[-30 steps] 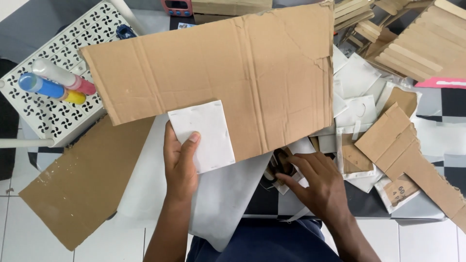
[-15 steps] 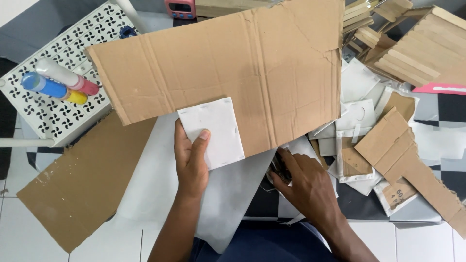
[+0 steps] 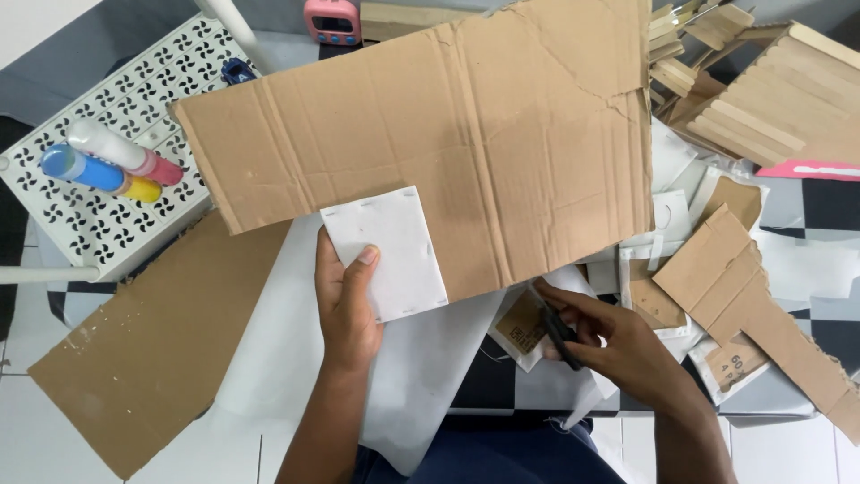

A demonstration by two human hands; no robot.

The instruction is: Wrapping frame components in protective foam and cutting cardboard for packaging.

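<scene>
Cluttered table (image 3: 806, 206): left hand (image 3: 345, 309) on white card (image 3: 385, 251).

Bright, even overhead light fills the scene, shadows under the cardboard sheet (image 3: 430, 134) are soft, focus is sharp throughout, with no glare and slight wide-angle bending at edges.

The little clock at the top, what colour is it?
Pink clock, with a blue face, seen in the head view.

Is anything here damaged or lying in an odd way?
Yes. The big cardboard sheet has a tear near its upper right edge and lies askew over the white paper. Cardboard scraps are scattered at the right. The left hand holds a white card.
</scene>
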